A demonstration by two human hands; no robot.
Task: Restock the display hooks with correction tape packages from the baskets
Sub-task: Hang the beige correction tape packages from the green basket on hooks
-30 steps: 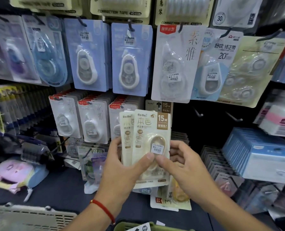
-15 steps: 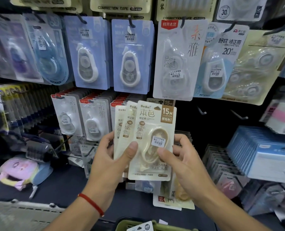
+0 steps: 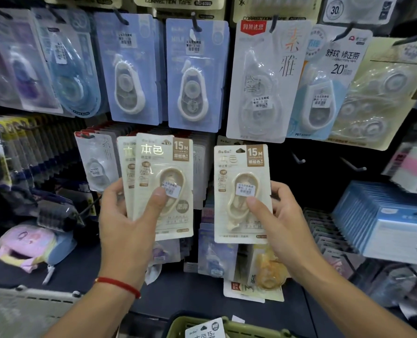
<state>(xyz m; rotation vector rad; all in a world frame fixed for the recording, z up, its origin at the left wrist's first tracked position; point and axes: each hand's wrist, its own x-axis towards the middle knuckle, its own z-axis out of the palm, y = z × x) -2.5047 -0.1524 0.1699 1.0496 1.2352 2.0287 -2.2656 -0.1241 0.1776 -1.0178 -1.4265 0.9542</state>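
Observation:
My left hand (image 3: 127, 220) grips a small stack of cream correction tape packages (image 3: 163, 162), thumb pressed on the front one. My right hand (image 3: 283, 223) holds a single cream package (image 3: 241, 167) upright, apart from the stack and to its right. Two bare black display hooks (image 3: 299, 159) (image 3: 353, 165) stick out of the dark panel just right of that package. A green basket (image 3: 197, 324) at the bottom edge holds another cream package (image 3: 206, 330).
Blue, white and clear correction tape packs (image 3: 195, 71) hang in a row above. Red-topped packs (image 3: 93, 157) hang behind the left stack. Blue boxes (image 3: 385, 220) sit at right, a pink pouch (image 3: 27, 242) on the shelf at left, a grey basket (image 3: 20, 311) bottom left.
My right hand has pulled the front package off the stack and carried it rightward. Both hands have risen slightly toward the display.

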